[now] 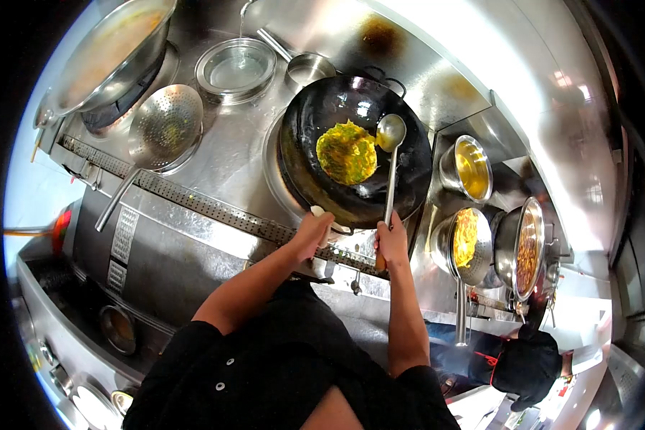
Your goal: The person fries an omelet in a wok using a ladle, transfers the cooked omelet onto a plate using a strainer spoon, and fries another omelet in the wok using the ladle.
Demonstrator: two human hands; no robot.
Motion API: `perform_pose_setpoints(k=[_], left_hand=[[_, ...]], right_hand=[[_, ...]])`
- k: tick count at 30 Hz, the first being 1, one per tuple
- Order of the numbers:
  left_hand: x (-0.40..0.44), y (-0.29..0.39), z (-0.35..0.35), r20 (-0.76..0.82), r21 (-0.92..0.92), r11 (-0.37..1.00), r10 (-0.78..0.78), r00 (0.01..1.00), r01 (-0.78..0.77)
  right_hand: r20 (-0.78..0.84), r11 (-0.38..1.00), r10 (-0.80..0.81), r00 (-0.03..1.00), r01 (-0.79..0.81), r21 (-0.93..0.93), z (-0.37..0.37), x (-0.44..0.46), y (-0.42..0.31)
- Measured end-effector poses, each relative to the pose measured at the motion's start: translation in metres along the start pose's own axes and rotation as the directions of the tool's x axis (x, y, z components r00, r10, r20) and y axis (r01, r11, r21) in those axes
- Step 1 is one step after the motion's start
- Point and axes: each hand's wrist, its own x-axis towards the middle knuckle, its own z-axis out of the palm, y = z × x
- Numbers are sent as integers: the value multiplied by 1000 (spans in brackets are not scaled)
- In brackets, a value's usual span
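A black wok (pixel 308 115) sits on the stove in front of me, with a round yellow-green omelette (pixel 346 153) in it. My left hand (pixel 314 234) is closed around the wok's near handle, with a pale folded cloth (pixel 319 212) in the grip. In my right hand (pixel 392 242) is the wooden-ended handle of a steel ladle (pixel 392 165). The ladle's bowl, smeared with yellow, rests inside the wok just right of the omelette.
Left of the wok are a perforated strainer (pixel 166 122), a water-filled basin (pixel 236 66) and a large pot (pixel 115 72). A small saucepan (pixel 310 69) stands behind. On the right are a yellow-liquid bowl (pixel 473 168), a strainer of cooked egg (pixel 466 240) and another person (pixel 527 365).
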Motion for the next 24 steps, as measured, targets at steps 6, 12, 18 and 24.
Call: perform_pose_setpoints(k=[6, 12, 18, 24], left_hand=[[-16, 21, 16, -74, -28, 985, -174, 982, 173], [15, -8, 1, -93, -37, 988, -151, 984, 148], [13, 2, 7, -157, 49, 990, -119, 980, 129], [0, 0, 24, -299, 6, 1000, -1, 954, 3]], right_hand=[[-122, 848, -179, 976, 90, -523, -22, -25, 37], [-166, 860, -210, 964, 102, -500, -14, -54, 45], [-209, 860, -228, 951, 96, -502, -10, -71, 54], [34, 992, -5, 999, 10, -124, -29, -57, 42]])
